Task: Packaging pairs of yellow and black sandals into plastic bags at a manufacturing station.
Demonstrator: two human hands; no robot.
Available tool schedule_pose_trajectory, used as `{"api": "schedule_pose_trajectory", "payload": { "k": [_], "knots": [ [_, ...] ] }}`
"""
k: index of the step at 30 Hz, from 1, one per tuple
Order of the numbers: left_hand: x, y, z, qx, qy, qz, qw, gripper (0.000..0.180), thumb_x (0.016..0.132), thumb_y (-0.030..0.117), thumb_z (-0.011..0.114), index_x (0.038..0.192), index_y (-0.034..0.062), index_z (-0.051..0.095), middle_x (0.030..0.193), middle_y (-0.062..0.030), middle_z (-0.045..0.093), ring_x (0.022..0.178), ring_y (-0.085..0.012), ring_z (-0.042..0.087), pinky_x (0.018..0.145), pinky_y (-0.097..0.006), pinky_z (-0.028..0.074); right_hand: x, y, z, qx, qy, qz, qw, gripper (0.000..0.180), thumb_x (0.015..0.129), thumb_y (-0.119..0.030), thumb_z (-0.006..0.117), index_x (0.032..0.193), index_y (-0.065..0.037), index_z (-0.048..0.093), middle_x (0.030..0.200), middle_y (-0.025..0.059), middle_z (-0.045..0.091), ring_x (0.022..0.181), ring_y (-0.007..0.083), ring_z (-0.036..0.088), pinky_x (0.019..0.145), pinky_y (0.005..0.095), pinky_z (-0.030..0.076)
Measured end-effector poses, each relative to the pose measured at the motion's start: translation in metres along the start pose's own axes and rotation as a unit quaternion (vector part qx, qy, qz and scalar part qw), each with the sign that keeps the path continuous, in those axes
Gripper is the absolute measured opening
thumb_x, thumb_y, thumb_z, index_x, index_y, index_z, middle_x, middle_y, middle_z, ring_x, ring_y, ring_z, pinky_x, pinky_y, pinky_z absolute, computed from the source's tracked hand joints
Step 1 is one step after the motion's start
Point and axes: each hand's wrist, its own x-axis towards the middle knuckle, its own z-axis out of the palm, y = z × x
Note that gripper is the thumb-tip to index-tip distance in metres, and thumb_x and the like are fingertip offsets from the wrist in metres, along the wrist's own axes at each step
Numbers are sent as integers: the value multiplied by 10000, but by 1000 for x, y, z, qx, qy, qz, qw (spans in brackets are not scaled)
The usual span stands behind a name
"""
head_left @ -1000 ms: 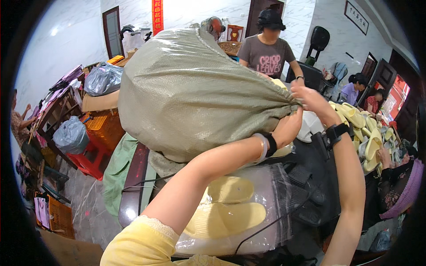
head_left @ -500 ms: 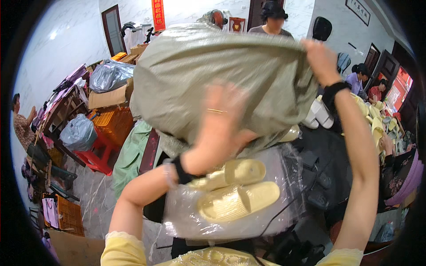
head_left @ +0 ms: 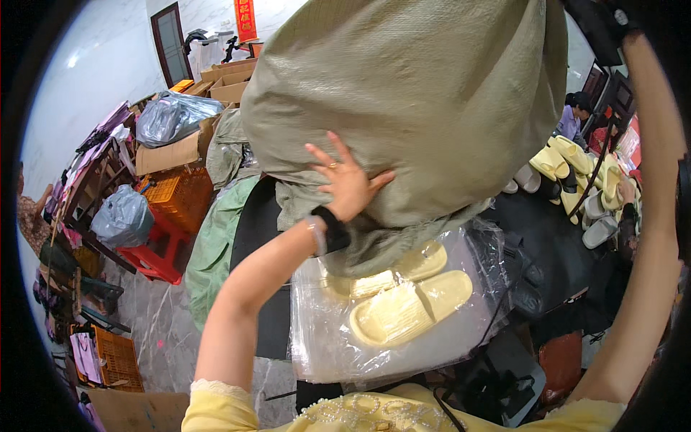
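Observation:
A big grey-green woven sack (head_left: 417, 93) is raised in front of me and fills the upper middle of the view. My left hand (head_left: 344, 180) lies flat against its lower left side, fingers spread, a ring on one finger and a dark band at the wrist. My right forearm (head_left: 648, 216) runs up the right edge to a black wristband; the hand itself is past the top rim. Under the sack, pale yellow slippers (head_left: 410, 309) rest on a clear plastic sheet (head_left: 403, 353) over a dark table.
More yellow and white slippers (head_left: 576, 162) are heaped at the right, near a seated person (head_left: 572, 119). At the left stand an orange crate (head_left: 180, 194), a red stool (head_left: 155, 255), grey plastic bags (head_left: 122, 216), cardboard boxes (head_left: 230, 86) and a green sack (head_left: 216, 245).
The sack has risen higher and closer to the camera. My left hand shifted from its right end to pressing flat on its underside, and my right hand went up out of view.

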Motion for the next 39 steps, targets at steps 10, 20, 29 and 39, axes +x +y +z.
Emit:
{"api": "schedule_pose_trajectory", "payload": {
  "k": [10,20,29,39],
  "knots": [
    [1,79,83,49,-186,-52,980,1396,597,686,678,1325,-24,-278,1263,-454,-300,1196,-680,46,932,-651,278,-28,-25,-27,152,-253,-3,955,222,893,-75,399,955,25,587,893,138,617,834,254,606,722,360,505],
    [15,-129,-58,240,-44,308,920,166,795,174,603,922,72,639,1272,-99,464,1075,-302,498,755,-392,454,-3,235,-267,-461,-178,-147,857,221,846,-192,608,988,-25,584,822,114,631,730,204,584,681,306,471],
    [52,-277,-66,302,-21,61,951,291,809,71,542,1092,97,604,1228,-163,494,929,-351,593,756,-444,488,-29,279,-393,-457,-170,-303,819,464,854,-13,496,1310,-67,425,1030,111,588,885,206,568,928,295,410],
    [113,-305,-50,390,-192,-44,900,512,831,157,552,1241,-96,379,1194,-300,484,1048,-400,536,930,-457,398,-132,320,-450,-2,195,364,911,308,853,-141,566,1160,-122,580,1125,29,561,955,150,554,778,300,488]
  ]
}}
